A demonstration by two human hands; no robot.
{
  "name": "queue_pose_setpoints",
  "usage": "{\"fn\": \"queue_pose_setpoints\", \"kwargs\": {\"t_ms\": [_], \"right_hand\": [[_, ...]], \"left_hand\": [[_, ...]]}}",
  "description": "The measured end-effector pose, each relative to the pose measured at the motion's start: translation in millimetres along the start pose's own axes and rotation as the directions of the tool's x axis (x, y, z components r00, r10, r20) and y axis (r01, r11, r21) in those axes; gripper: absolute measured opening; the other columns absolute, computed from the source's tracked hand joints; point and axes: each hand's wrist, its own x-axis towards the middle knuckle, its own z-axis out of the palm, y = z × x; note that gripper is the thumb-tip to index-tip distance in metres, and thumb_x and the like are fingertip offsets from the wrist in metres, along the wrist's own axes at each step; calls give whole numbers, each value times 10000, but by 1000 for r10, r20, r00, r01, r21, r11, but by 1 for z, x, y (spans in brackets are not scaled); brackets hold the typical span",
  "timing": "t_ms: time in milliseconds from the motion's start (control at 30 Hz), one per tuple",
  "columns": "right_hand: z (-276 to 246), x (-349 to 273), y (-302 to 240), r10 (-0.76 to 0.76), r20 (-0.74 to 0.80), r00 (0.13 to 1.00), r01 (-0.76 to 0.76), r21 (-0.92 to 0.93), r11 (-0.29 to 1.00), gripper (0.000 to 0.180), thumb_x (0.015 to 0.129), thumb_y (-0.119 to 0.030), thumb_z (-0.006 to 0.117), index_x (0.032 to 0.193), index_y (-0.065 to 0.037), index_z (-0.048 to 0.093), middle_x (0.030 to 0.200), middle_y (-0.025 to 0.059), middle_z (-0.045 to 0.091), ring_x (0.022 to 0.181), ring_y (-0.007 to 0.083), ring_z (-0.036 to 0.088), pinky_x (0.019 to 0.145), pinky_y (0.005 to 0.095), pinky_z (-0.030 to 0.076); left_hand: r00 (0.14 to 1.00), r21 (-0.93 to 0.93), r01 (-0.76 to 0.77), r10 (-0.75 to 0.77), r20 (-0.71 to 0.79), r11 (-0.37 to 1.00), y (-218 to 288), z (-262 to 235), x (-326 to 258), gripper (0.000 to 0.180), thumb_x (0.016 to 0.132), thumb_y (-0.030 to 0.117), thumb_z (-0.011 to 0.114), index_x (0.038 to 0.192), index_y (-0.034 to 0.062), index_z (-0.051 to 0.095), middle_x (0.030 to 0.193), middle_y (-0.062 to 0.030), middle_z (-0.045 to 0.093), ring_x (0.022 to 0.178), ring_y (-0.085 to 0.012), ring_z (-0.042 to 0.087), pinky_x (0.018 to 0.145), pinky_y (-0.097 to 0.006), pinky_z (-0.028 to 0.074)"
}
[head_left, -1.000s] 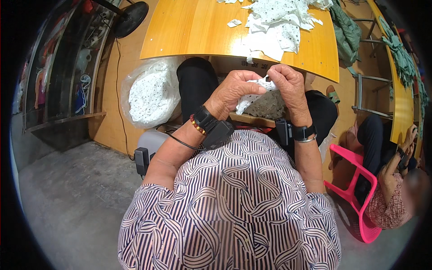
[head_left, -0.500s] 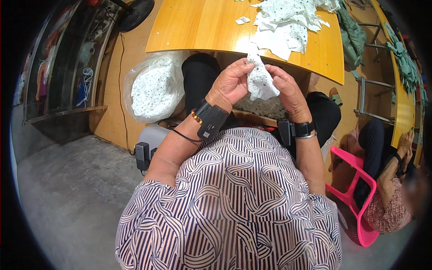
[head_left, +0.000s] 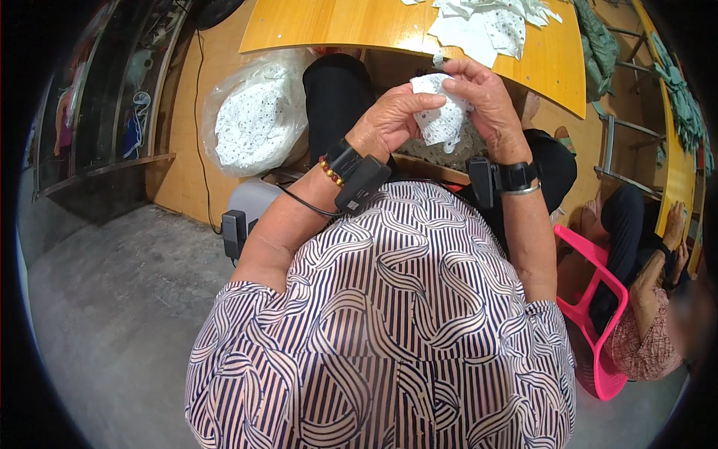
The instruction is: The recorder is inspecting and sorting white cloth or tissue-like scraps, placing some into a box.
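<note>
A small piece of white cloth with dark specks (head_left: 441,123) is held up between my hands, just off the near edge of the table. My left hand (head_left: 389,116) pinches its left side, thumb lying across the front. My right hand (head_left: 486,97) is closed at the cloth's upper right side, fingers curled. By its fingertips shows a small pale bit (head_left: 437,60); whether it belongs to the same cloth I cannot tell. On the table (head_left: 336,26) beyond lies a loose heap of matching cloth pieces (head_left: 479,34).
To the left stands a clear plastic bag (head_left: 258,123) full of speckled cloth. More pale material (head_left: 449,153) lies below my hands. At right, a person (head_left: 647,329) sits by a pink plastic chair (head_left: 598,299), near a metal frame (head_left: 609,150) and green cloth (head_left: 680,90).
The cloth has been turned and bunched shorter between my hands. My right hand has risen to its top, while my left thumb now lies across it. The view has shifted slightly.
</note>
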Motion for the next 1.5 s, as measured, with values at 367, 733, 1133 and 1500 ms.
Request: {"fn": "queue_pose_setpoints", "kwargs": {"t_ms": [367, 733, 1133, 1500], "right_hand": [[-9, -4, 2, -62, -53, 997, 55, -117, 992, 328, 782, -148, 615, 1085, -37, 558, 878, 44, 599, 768, 94, 549, 639, 201, 429], [5, -29, 6, 73, 89, 993, -35, -369, 929, 286, 769, -259, 633, 942, -36, 589, 761, -2, 546, 663, 52, 491, 564, 181, 408], [-3, -14, 24, -20, 96, 995, 65, -494, 867, 181, 769, -161, 612, 875, -15, 607, 667, 6, 563, 610, 115, 535, 561, 258, 437], [-7, -26, 15, 85, 213, 973, 41, -527, 849, 481, 712, -294, 661, 1082, -15, 531, 911, 56, 575, 813, 144, 537, 717, 280, 432]], "left_hand": [[997, -51, 24, -21, 73, 998, -8, -19, -8, 358, 801, 82, 583, 1137, 22, 477, 1074, -144, 556, 954, -271, 571, 763, -426, 502], [993, -254, -118, 118, -16, 960, 0, -32, -4, 357, 807, 88, 568, 1136, 41, 437, 1125, -162, 504, 1039, -317, 500, 801, -459, 465], [999, -423, -42, 35, -26, 905, -6, -31, 2, 333, 840, 151, 540, 1139, 44, 443, 1092, -135, 527, 916, -280, 544, 756, -390, 475], [980, -18, -195, 196, 19, 981, 11, -17, -11, 361, 782, 26, 560, 1125, -14, 457, 1009, -150, 571, 870, -292, 600, 653, -387, 546]]}}
